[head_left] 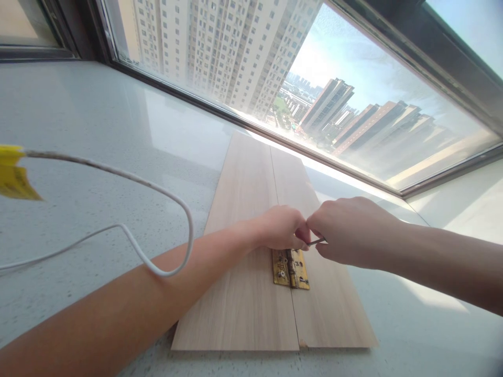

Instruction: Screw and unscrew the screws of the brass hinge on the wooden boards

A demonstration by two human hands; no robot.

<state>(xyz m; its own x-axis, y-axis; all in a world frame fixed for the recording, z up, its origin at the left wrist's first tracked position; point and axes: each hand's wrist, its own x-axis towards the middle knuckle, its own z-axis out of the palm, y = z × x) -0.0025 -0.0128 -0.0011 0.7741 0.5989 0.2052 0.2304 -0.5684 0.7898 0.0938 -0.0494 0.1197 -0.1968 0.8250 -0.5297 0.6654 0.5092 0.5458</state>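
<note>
Two pale wooden boards, a left board [236,303] and a narrower right board [334,309], lie edge to edge. A worn yellow metal hinge [291,275] lies across their seam; its far end is hidden behind my left hand [285,228]. The left fingers are pinched together just above that end, and what they hold is hidden. My right hand [349,230] is closed around a thin metal shaft [316,241], like a screwdriver's; its handle is hidden in the fist. The shaft reaches toward the left fingertips, and the two hands touch or nearly touch.
The boards rest on a pale speckled sill [98,125] beside a dark window frame [188,97]. A white cable [181,204] with a yellow tag [15,175] loops in front of my left forearm. Tall buildings show through the glass.
</note>
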